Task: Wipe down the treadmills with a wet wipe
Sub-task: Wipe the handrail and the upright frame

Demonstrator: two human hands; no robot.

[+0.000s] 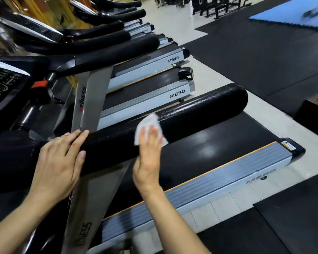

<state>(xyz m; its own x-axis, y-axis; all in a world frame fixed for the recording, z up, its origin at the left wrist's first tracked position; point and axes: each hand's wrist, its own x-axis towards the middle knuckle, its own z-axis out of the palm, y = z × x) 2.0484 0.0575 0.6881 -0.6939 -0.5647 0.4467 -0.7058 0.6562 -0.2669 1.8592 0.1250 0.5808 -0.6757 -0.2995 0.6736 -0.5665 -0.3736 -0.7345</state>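
Head view looks down a row of treadmills, and the stroke ahead turns on the black foam handrail (191,114) of the nearest one, whose long axis runs from the lower left of the frame up to its rounded end at centre right. The wet wipe (147,125) lies draped over the top of that rail near mid-frame, pinned under the right hand (149,154), whose fingers are straight and pressed flat on the cloth rather than curled round it. From those fingers the unwiped-looking length of rail runs up and to the right, so a slide along the axis toward the rounded end seems the natural move. The left hand (61,162) rests on the same rail further to the lower left, fingers relaxed and laid over the foam, holding nothing; it is nearer the grey upright post (92,99) than the wipe. Below the rail lie the running belt (218,143) and the silver side rail (228,173). Nothing appears to block the path along the foam, though motion blur makes its far surface hard to judge.
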